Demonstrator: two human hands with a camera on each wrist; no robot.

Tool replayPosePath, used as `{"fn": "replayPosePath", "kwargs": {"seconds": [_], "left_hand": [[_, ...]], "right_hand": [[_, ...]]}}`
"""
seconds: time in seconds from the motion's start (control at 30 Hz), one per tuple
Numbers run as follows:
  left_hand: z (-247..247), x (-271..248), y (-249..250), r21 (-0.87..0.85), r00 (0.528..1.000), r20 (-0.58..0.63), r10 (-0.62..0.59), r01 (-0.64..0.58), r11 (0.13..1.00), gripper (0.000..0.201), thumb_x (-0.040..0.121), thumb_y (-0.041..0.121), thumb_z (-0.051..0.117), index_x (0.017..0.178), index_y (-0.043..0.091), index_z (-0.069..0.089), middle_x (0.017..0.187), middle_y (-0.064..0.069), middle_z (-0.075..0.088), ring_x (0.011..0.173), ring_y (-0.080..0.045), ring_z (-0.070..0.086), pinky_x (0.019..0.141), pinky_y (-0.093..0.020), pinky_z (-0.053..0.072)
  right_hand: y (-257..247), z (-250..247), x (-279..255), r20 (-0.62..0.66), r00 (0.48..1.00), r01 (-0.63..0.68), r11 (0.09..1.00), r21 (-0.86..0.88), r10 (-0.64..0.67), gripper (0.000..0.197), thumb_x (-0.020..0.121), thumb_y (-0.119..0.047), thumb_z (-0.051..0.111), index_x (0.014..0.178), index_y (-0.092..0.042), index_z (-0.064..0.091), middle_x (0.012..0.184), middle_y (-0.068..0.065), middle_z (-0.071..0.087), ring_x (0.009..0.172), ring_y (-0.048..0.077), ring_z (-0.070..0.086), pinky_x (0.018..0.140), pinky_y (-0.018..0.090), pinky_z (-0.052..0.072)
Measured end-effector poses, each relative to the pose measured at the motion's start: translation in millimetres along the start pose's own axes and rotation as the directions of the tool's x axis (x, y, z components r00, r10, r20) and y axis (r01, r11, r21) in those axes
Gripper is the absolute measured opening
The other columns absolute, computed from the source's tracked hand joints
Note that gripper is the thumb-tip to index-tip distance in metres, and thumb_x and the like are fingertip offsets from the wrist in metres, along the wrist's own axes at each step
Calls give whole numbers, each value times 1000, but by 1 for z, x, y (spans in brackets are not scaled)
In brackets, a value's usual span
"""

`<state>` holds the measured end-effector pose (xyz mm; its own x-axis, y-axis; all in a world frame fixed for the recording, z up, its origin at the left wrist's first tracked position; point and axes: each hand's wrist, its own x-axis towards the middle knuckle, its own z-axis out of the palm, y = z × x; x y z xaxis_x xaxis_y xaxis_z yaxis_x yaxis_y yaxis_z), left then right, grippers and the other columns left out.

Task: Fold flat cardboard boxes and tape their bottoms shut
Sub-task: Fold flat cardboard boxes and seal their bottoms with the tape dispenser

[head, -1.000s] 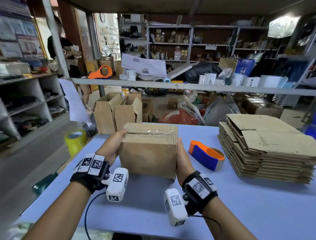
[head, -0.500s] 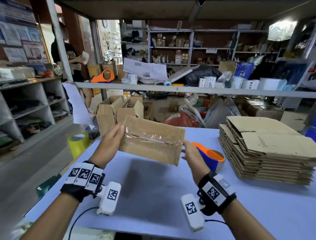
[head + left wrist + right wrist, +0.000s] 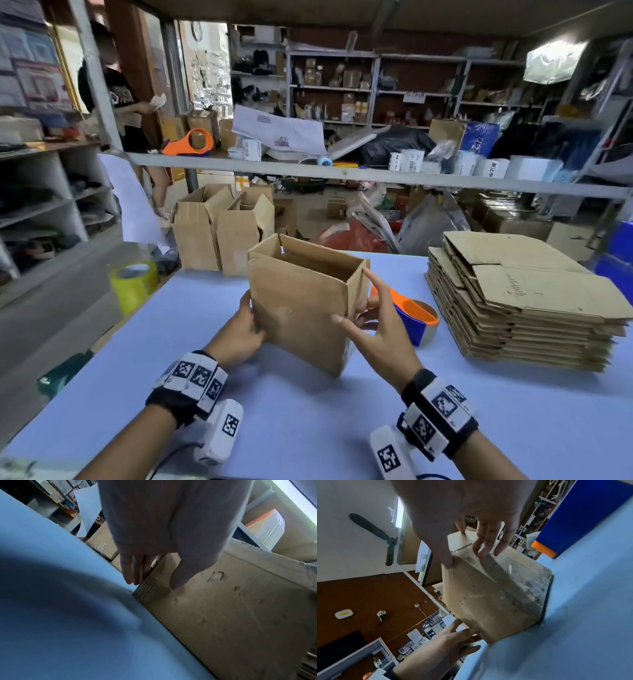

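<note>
A brown cardboard box stands tilted on the blue table, open top up, its lower right corner near the tabletop. My left hand grips its lower left edge, thumb on the front face. My right hand pinches the right front corner, thumb in front and fingers on the side. The left wrist view shows the left hand on the box corner. In the right wrist view the right hand holds the box, clear tape showing on it.
An orange and blue tape dispenser lies just right of the box. A stack of flat cardboard boxes fills the table's right side. Folded boxes stand at the far left edge, beside a yellow tape roll. A person stands at the back left.
The box was flipped from taped bottom up to open top up and brought down toward the table. Both hands shifted to grip its lower side edges.
</note>
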<state>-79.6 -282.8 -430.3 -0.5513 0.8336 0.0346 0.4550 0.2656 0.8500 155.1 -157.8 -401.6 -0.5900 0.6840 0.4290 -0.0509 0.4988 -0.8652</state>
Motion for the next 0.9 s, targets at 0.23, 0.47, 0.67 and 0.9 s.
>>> {"fn": "replayPosePath", "kwargs": {"seconds": [0.23, 0.47, 0.67, 0.9], "left_hand": [[-24, -29, 73, 491, 813, -213, 542, -391, 779, 111, 77, 46, 77, 156, 46, 0, 162, -1, 6, 151, -25, 11, 114, -45, 32], [6, -27, 110, 718, 851, 101, 515, -420, 555, 80, 72, 85, 55, 132, 33, 44, 129, 4, 42, 129, -17, 32, 103, -34, 42], [-6, -5, 102, 577, 808, 65, 586, -510, 639, 64, 70, 77, 69, 93, 23, 44, 101, 9, 44, 103, -13, 41, 86, -26, 42], [-8, 22, 98, 621, 829, 52, 557, -464, 631, 46, 85, 31, 75, 123, 17, 52, 136, 2, 49, 142, -21, 36, 108, -41, 43]], "right_hand": [[-7, -27, 23, -20, 999, 47, 995, -87, -49, 56, 92, -53, 54, 142, -66, 33, 133, -20, 35, 120, -11, 44, 108, 24, 40], [0, -34, 37, 250, 967, 94, 985, -146, -55, 64, 85, -1, 65, 131, -42, 47, 138, -16, 49, 135, 8, 48, 106, 51, 49], [8, -39, 32, 99, 995, 16, 981, -195, 4, 100, 75, -29, 89, 150, -42, 24, 133, -18, 50, 110, 7, 64, 86, 34, 59], [27, 2, 45, 192, 945, -186, 919, -348, 264, 60, 95, -24, 71, 148, -16, 42, 142, 0, 58, 106, 12, 64, 74, 12, 52]]}}
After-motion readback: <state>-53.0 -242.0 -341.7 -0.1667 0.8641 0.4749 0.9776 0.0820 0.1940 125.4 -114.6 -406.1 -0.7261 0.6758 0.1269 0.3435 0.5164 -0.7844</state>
